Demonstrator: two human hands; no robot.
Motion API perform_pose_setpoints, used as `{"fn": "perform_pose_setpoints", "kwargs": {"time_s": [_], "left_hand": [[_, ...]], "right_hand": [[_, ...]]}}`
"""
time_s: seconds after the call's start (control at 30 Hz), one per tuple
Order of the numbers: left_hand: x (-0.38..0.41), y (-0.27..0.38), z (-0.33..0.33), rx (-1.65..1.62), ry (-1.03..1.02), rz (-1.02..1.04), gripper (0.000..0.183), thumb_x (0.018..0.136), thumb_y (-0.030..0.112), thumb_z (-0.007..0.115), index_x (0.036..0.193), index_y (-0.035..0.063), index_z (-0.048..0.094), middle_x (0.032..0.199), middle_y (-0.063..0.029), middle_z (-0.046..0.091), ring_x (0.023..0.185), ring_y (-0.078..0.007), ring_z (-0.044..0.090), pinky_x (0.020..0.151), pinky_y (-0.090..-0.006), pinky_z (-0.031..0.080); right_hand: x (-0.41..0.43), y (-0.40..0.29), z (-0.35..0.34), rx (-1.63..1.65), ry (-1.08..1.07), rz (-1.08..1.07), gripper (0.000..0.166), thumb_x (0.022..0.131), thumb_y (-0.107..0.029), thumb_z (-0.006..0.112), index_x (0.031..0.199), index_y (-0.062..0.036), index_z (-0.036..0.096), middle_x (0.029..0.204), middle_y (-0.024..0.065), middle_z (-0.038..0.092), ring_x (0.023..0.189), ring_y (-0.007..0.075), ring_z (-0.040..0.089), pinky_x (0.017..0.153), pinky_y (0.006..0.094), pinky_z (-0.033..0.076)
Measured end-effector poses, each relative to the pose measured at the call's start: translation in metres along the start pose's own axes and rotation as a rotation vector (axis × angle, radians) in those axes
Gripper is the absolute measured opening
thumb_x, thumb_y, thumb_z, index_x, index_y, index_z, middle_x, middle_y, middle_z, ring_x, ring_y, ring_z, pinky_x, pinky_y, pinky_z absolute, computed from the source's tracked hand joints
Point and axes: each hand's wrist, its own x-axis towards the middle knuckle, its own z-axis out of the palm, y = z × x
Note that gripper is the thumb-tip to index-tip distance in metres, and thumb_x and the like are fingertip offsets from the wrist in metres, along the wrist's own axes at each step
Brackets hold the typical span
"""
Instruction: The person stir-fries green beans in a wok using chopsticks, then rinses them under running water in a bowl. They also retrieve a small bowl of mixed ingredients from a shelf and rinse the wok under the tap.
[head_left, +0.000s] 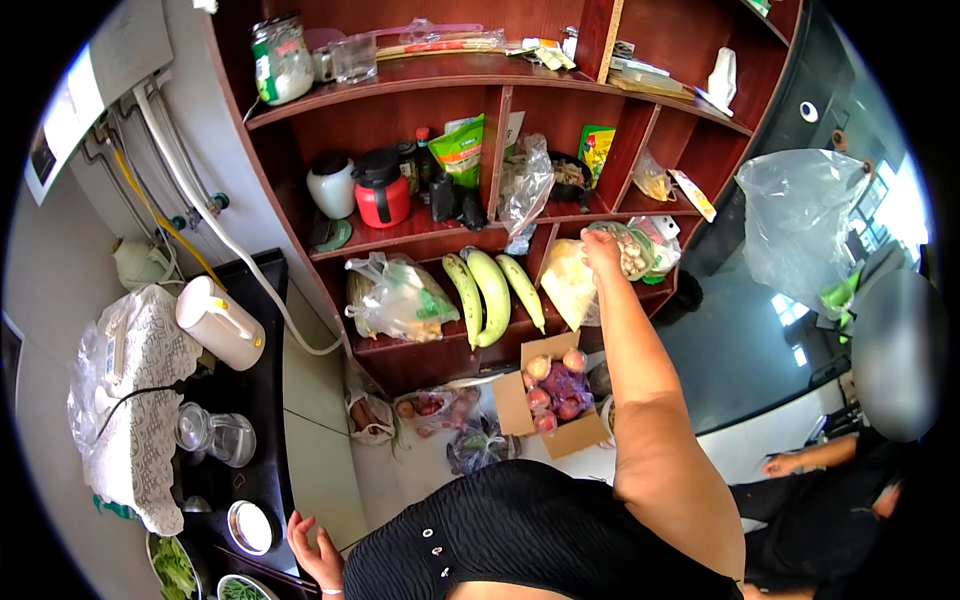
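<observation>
My right hand reaches to the lower shelf of the reddish wooden cabinet, at the top of a clear bag with pale yellow contents; its fingers are bent, and whether they grip the bag is unclear. Just right of it lies a green bag of garlic-like bulbs. Several long green gourds lie to its left, beside a knotted plastic bag. My left hand hangs low at the counter's edge, fingers apart, holding nothing, near a round white dish.
An open cardboard box of fruit and bagged produce stand on the floor before the cabinet. On the left counter are a white electric kettle and a glass jar. Another person is at the lower right.
</observation>
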Motion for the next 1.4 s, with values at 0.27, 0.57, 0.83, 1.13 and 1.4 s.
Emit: {"fn": "perform_pose_setpoints", "kwargs": {"time_s": [0.27, 0.57, 0.83, 1.13, 1.4], "left_hand": [[-0.063, 0.043, 0.076, -0.244, 0.086, -0.239, 0.022, 0.076, -0.008, 0.054, 0.095, 0.0016, 0.055, 0.127, -0.0152, 0.046, 0.122, -0.0260, 0.043, 0.104, -0.0381, 0.029], [-0.106, 0.134, 0.093, 0.075, 0.169, -0.276, 0.023, 0.068, -0.008, 0.056, 0.088, 0.0039, 0.057, 0.126, -0.0141, 0.048, 0.120, -0.0267, 0.045, 0.103, -0.0395, 0.030], [-0.115, 0.162, 0.112, 0.035, 0.205, -0.246, 0.020, 0.068, -0.009, 0.056, 0.084, 0.0036, 0.057, 0.126, -0.0134, 0.047, 0.120, -0.0264, 0.044, 0.102, -0.0381, 0.032], [-0.114, 0.175, 0.124, -0.012, 0.195, -0.236, 0.017, 0.070, -0.008, 0.056, 0.082, 0.0037, 0.058, 0.124, -0.0134, 0.048, 0.119, -0.0273, 0.045, 0.102, -0.0390, 0.032], [-0.098, 0.176, 0.142, -0.019, 0.118, -0.179, 0.019, 0.066, -0.011, 0.056, 0.079, 0.0027, 0.056, 0.119, -0.0147, 0.052, 0.113, -0.0277, 0.049, 0.097, -0.0385, 0.035]], "right_hand": [[0.147, 0.012, 0.007, -0.300, 0.183, -0.065, 0.065, 0.079, -0.041, 0.067, 0.127, -0.0018, 0.046, 0.092, 0.0094, 0.060, 0.069, 0.0163, 0.054, 0.052, 0.0275, 0.044], [0.165, -0.003, 0.040, -0.439, -0.024, -0.008, 0.059, 0.067, -0.046, 0.075, 0.105, -0.0036, 0.062, 0.113, 0.0183, 0.060, 0.105, 0.0309, 0.057, 0.089, 0.0388, 0.046], [0.162, 0.012, 0.037, -0.227, -0.164, -0.163, 0.035, 0.075, -0.031, 0.073, 0.088, 0.0000, 0.064, 0.083, 0.0070, 0.065, 0.076, 0.0154, 0.059, 0.070, 0.0310, 0.046], [0.147, -0.009, 0.025, -0.069, -0.196, -0.091, 0.031, 0.078, -0.028, 0.072, 0.089, -0.0034, 0.056, 0.081, 0.0001, 0.056, 0.076, 0.0125, 0.048, 0.069, 0.0307, 0.042], [0.149, -0.001, -0.002, 0.339, -0.227, -0.068, 0.019, 0.083, -0.027, 0.067, 0.084, -0.0122, 0.055, 0.063, -0.0050, 0.047, 0.050, 0.0045, 0.039, 0.042, 0.0229, 0.028]]}}
